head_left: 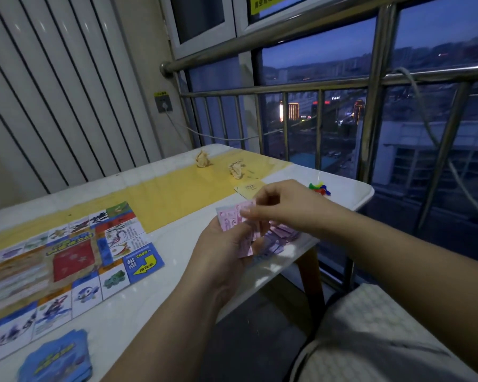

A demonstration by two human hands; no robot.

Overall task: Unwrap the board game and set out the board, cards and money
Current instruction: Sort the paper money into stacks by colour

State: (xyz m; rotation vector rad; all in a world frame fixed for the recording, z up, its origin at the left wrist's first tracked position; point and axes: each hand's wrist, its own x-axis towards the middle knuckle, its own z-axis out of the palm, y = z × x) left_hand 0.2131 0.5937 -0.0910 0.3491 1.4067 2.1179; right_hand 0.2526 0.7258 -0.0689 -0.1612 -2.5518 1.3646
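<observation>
while above the table (155,293) edge — pink money (244,248) in left grip (222,253), top note (233,215) in right grip (279,202)

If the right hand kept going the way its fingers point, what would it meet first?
The pink play notes held in the left hand. The fingers of the right hand seem to pinch the top one. Depth beyond is unclear.

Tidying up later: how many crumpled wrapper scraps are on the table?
2. One crumpled wrapper scrap lies on the yellow strip by the far edge; the other scrap just right of it. Left hand and right hand may hide more.
</observation>
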